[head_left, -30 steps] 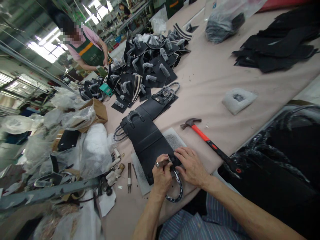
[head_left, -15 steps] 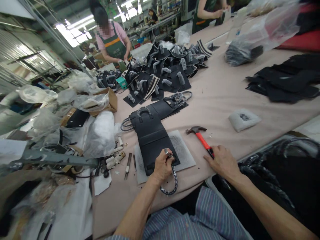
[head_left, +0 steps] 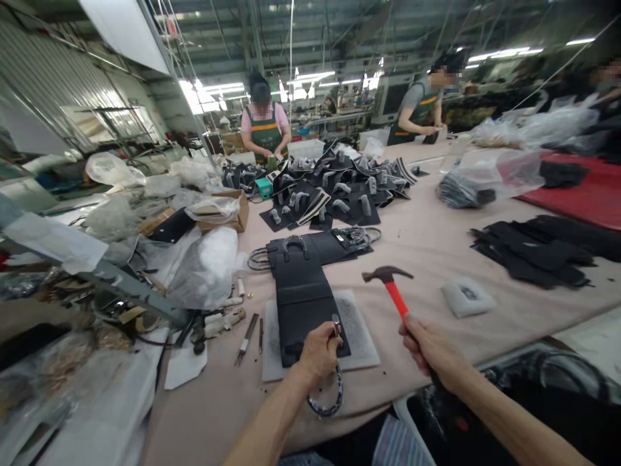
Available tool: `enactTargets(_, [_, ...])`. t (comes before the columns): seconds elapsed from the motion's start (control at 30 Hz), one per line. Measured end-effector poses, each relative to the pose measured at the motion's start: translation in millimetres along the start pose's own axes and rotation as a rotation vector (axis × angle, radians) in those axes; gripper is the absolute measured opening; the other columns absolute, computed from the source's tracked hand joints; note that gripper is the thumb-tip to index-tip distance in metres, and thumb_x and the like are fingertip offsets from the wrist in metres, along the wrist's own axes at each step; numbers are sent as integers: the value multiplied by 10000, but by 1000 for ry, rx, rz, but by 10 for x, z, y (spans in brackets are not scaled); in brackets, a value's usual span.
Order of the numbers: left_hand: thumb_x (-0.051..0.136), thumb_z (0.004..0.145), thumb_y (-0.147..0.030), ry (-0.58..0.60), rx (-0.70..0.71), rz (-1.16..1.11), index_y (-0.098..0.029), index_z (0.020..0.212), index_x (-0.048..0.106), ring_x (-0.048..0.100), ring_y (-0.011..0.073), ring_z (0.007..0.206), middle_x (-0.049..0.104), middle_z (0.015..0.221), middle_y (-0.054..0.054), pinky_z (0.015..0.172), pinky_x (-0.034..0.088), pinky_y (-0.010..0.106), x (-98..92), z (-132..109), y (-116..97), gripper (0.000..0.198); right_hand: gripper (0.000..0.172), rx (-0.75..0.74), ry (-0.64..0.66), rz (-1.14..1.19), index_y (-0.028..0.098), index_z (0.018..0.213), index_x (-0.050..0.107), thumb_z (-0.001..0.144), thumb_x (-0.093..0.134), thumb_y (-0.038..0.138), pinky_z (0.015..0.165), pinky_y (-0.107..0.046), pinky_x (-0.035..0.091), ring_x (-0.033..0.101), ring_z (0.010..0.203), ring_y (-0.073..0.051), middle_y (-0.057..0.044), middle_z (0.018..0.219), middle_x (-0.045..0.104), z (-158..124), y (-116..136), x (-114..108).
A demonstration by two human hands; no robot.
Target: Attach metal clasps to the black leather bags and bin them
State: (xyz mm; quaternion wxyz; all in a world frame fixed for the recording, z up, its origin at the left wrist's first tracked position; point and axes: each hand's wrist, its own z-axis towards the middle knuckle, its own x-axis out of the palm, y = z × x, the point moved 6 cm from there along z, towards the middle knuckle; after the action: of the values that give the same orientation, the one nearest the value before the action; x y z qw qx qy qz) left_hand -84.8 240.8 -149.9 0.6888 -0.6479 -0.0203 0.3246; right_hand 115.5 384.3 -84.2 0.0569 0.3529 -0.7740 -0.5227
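My left hand point(head_left: 317, 353) is closed around a short metal punch point(head_left: 336, 321), held upright over the near end of a black bag panel point(head_left: 305, 291). That panel lies partly on a pale grey slab point(head_left: 361, 330). A wrapped handle point(head_left: 327, 409) loops out below my left hand. In my right hand point(head_left: 431, 349) is a claw hammer point(head_left: 395, 291) with a red and black grip, raised above the table to the right of the slab. The punch's lower tip is hidden by my fingers.
Left of the slab lie a fork-tipped tool point(head_left: 247, 338) and a thin rod point(head_left: 261, 336). Black panels with wrapped handles point(head_left: 334, 188) are heaped at the back. A white block point(head_left: 468, 298) and stacked black pieces point(head_left: 533, 249) lie rightward. Two co-workers in green aprons stand behind.
My right hand has closed on the hammer's grip and lifted it off the table. My left hand still holds the punch at the panel. The view has tilted up.
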Motion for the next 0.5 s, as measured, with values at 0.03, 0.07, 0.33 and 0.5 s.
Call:
enactTargets(0.03, [563,842,-95,2,-1,-3,-199,940,662,634,165,839,682,873,2,823,470,270,-1,0,-1,174,368,-156,-61,-55,232,837,489,988,349,537,376,-238,262,331,404,-117,64,563,356,-130,231,-82])
enactTargets(0.07, [565,840,-95,3,0,-5,-198,939,661,630,164,833,678,867,2,818,468,268,-1,0,-3,172,388,-354,-128,-143,229,846,509,988,384,568,406,-245,294,385,437,-125,49,571,404,-278,471,-154])
enactTargets(0.33, [571,839,-90,11,8,51,-193,925,652,611,158,784,661,825,0,780,457,261,10,9,-3,157,456,-1002,-186,-922,246,728,502,1060,340,515,447,-346,182,442,389,-158,-6,515,539,-868,950,77])
enactTargets(0.5, [576,846,-90,15,19,40,-201,939,657,636,163,819,684,863,6,806,465,259,16,16,13,166,391,-964,-444,-634,248,833,553,1062,378,512,491,-300,335,489,465,-157,16,563,533,-1124,1280,-220])
